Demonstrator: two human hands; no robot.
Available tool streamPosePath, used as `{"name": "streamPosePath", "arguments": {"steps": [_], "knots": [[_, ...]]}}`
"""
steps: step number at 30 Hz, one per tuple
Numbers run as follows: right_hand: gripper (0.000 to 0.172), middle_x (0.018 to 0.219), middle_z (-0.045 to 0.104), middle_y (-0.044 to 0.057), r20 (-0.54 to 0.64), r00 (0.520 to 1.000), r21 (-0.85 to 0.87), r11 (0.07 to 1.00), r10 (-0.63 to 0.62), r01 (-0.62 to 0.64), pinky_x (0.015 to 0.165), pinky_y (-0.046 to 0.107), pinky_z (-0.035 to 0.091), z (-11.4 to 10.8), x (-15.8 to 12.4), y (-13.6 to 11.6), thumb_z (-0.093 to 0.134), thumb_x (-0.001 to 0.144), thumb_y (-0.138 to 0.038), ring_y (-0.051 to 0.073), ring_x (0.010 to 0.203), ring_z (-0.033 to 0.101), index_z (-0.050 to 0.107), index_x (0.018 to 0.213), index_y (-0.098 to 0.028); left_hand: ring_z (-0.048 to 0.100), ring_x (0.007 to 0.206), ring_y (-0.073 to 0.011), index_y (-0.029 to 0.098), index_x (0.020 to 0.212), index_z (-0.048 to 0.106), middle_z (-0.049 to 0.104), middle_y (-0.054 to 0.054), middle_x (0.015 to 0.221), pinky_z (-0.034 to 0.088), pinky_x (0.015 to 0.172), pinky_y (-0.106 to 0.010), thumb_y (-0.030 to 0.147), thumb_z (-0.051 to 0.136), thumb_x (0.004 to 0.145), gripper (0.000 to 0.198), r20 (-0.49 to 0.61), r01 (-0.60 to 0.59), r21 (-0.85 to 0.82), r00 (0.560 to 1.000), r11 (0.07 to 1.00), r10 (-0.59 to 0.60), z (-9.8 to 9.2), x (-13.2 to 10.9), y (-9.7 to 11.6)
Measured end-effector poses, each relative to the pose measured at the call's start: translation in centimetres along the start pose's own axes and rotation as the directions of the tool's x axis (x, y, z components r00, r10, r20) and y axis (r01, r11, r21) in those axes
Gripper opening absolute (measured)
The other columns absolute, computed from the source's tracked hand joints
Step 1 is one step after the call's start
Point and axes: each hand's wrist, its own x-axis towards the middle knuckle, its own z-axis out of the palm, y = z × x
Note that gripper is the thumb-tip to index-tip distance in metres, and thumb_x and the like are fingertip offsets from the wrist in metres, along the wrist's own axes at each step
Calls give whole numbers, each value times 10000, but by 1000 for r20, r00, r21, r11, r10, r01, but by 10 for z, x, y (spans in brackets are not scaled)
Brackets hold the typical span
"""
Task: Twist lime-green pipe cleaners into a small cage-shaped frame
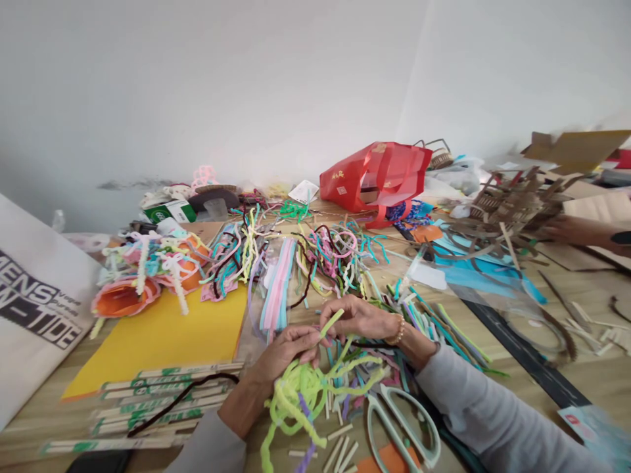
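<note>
1. At the bottom centre of the frame, mint-handled scissors (pixel 401 427) lie on the table (pixel 599 381). Short cut sticks (pixel 340 450) are scattered just left of them.
2. Just above, a lime tangle (pixel 305 387) of pipe cleaners sits below the hands, with a purple strand mixed in.
3. The left hand (pixel 288 351), at lower centre, has its fingers curled shut on a lime pipe cleaner (pixel 331 322) that runs down towards the tangle.
4. The right hand (pixel 362 318), with a bead bracelet (pixel 398 330) at the wrist, is closed in a pinch on the upper end of the same pipe cleaner. The two hands nearly touch.
5. At lower left, wrapped sticks with green print (pixel 162 394) lie in a row, and a dark brown pipe cleaner (pixel 182 397) curves across them.
6. Beyond them lies a yellow sheet (pixel 162 332), and a white bag with black lettering (pixel 34 309) sits at the left edge.
7. In mid frame, loose pipe cleaners of many colours (pixel 320 256) cover the table.
8. Farther back, a red bag (pixel 379 174) stands near the wall.
9. At the right edge, another person's hand (pixel 572 230) rests among brown cardboard pieces (pixel 507 203).
</note>
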Motion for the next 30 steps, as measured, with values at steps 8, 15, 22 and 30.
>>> {"name": "streamPosePath", "arguments": {"steps": [8,15,22,30], "knots": [[216,742,613,22,0,997,-130,989,-77,76,592,214,435,2,0,-4,587,849,-302,106,628,544,648,932,-112,464,449,-85,110,764,661,368,70,414,342,461,-182,399,707,714,297,21,28,-39,999,999,-28,3,-2,2],[141,817,619,44,14,977,-295,933,-212,206,777,279,441,4,-1,-13,571,852,-223,147,799,573,668,829,-124,426,418,-89,115,756,668,384,64,407,338,473,-220,383,715,698,278,64,48,-53,997,997,-44,5,-1,-1],[342,645,571,-36,-253,967,-46,998,29,-42,447,162,389,4,4,8,647,797,-360,77,503,503,507,1026,-148,475,438,-98,129,757,650,443,54,410,340,472,-198,426,667,731,298,-108,-90,53,990,995,95,9,-1,2],[315,617,595,-7,-151,981,-96,986,123,-138,460,177,436,10,2,-11,618,799,-441,99,534,554,602,820,-127,501,438,-112,131,740,651,490,42,418,373,496,-211,443,585,800,324,-172,-189,373,948,908,268,13,-3,4]]}}
